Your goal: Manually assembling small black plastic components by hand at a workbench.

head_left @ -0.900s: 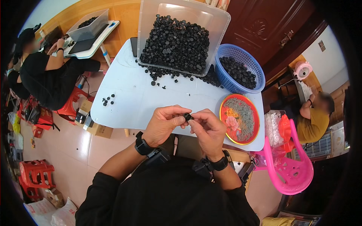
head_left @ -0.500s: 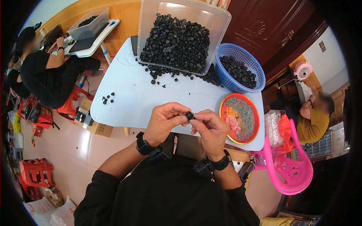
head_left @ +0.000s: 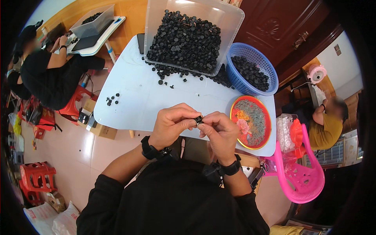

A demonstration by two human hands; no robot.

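Note:
Between my two hands, over the near edge of the white table (head_left: 149,105), is a small black plastic part (head_left: 198,119). My left hand (head_left: 170,124) pinches it from the left with thumb and fingertips. From the other side my right hand (head_left: 220,131) grips it between thumb and forefinger; whether a pin is also in those fingers is too small to tell. A red round tray (head_left: 237,137) of thin grey metal pins (head_left: 256,117) sits just right of my right hand. A few black parts (head_left: 112,99) lie in a loose group on the table's left side.
A clear plastic bin (head_left: 235,23) heaped with black parts stands at the back, some spilled before it. Beside it is a blue basket (head_left: 235,80) of similar parts. A pink chair (head_left: 299,192) stands right. People work at left (head_left: 43,74) and right (head_left: 327,129).
The black part has turned slightly between my fingertips. Both hands stay at nearly the same place, and the view has shifted a little.

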